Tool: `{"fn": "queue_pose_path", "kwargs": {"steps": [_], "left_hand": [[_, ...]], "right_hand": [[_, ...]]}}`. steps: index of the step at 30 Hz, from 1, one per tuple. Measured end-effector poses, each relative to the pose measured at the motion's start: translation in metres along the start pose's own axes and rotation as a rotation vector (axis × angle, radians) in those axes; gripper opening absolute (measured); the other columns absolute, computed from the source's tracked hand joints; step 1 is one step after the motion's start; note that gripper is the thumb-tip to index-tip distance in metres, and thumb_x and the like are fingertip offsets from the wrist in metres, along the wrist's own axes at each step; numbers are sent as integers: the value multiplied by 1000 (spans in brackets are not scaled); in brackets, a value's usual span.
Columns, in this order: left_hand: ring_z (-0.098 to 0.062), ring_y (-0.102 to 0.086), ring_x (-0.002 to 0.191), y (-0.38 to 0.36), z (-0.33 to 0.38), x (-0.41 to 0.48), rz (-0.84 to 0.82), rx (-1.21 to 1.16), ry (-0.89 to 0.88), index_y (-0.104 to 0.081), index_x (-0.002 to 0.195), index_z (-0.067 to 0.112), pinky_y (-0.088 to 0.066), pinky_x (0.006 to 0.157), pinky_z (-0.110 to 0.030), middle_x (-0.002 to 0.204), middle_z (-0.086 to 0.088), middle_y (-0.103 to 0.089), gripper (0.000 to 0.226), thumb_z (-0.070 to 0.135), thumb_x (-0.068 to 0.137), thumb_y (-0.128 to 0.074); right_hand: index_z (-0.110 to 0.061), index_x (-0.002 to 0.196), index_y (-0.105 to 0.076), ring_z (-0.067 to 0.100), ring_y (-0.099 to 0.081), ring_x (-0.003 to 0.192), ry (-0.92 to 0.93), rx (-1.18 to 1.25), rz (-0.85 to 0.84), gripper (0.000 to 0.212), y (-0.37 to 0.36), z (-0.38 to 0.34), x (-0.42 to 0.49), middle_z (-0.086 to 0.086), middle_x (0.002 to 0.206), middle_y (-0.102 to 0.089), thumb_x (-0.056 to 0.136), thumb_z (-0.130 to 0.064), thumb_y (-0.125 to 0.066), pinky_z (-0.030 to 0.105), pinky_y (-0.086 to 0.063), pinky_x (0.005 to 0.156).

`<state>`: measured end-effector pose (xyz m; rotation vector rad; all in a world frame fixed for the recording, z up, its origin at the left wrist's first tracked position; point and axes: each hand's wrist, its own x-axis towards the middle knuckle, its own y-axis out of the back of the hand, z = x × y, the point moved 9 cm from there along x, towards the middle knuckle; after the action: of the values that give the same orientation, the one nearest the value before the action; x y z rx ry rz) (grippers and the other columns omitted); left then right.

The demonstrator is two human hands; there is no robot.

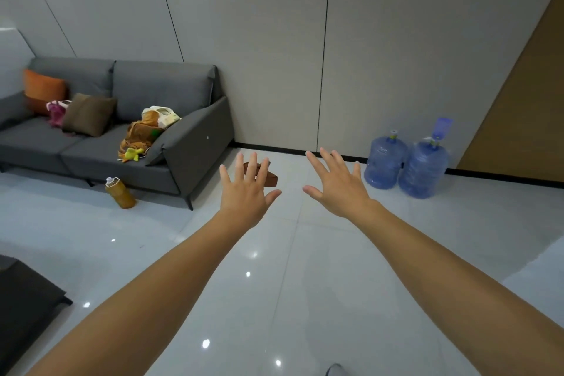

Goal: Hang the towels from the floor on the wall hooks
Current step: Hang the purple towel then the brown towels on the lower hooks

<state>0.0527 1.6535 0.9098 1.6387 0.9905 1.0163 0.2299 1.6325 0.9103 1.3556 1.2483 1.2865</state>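
Both hands out, nothing in them
My left hand [244,195] and right hand [338,186] have fingers spread; the bottle [120,192] holds amber liquid; the brown towel [270,179] lies beyond my left fingers, its long side running left to right

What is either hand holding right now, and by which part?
Nothing is held. The left hand and right hand are both open, fingers spread; the folded reddish-brown towel lies on the floor beyond them, ungripped.

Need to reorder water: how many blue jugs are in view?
2. The left jug and right jug stand side by side on the floor by the wall. None looks hidden.
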Motion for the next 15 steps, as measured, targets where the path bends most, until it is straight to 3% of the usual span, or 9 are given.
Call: {"fn": "queue_pose_path", "kwargs": {"steps": [15], "left_hand": [[-35,9,149,-71,-73,276,-53,-23,182,6,154,23,-3,116,-59,163,-7,7,78,68,95,-15]], "right_hand": [[-36,153,7,25,6,150,193,-23,-80,74,-53,24,321,-2,163,5,96,-61,-34,63,-5,115]]}}
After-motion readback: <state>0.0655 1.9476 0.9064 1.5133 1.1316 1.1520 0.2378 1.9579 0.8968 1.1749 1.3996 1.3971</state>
